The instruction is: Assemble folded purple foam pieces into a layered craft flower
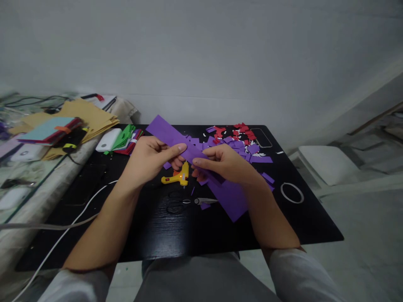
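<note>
A long strip of purple paper slants across the space above the table, pinched by both hands. My left hand grips it with the thumb on top, left of its middle. Close beside it, my right hand pinches the strip nearer its lower right end. Under the right forearm lies a larger purple sheet. A yellow glue gun rests on the table below the hands, its small light glowing orange. In front of it are black-handled scissors, blades pointing right.
Purple paper scraps and red scraps are scattered at the back right, near a silver ring. Coloured paper bundles stand back left. A white cable crosses the left side. A white stool is at right.
</note>
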Demonstrator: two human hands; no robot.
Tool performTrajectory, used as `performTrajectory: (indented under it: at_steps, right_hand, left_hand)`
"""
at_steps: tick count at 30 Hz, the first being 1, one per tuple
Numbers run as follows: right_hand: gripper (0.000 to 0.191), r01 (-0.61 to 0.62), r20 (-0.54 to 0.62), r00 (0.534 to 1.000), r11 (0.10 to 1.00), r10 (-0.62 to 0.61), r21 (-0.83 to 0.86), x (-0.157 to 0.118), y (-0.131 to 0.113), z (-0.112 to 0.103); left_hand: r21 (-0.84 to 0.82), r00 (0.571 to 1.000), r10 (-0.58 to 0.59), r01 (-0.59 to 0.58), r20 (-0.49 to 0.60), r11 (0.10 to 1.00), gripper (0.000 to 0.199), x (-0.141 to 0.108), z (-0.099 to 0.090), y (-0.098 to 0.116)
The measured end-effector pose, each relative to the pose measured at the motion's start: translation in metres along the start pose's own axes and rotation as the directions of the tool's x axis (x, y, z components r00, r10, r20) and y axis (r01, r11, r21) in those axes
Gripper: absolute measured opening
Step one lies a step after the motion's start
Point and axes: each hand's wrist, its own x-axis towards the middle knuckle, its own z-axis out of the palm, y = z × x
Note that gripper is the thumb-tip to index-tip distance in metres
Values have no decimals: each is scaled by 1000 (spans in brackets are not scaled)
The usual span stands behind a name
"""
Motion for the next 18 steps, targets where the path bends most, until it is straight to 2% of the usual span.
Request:
performTrajectory:
  at_steps: [13, 18]
  right_hand:
    - [34, 4, 4, 1000, 996, -3, -84, -1, -2, -2]
    - [35, 16, 16, 1000, 996, -15, -90, 0, 0, -6]
  left_hand:
    - [26, 997, 27, -25, -75, 999, 23, 0, -8, 0]
    - [39, 997, 21, -18, -70, 999, 24, 1, -10, -2]
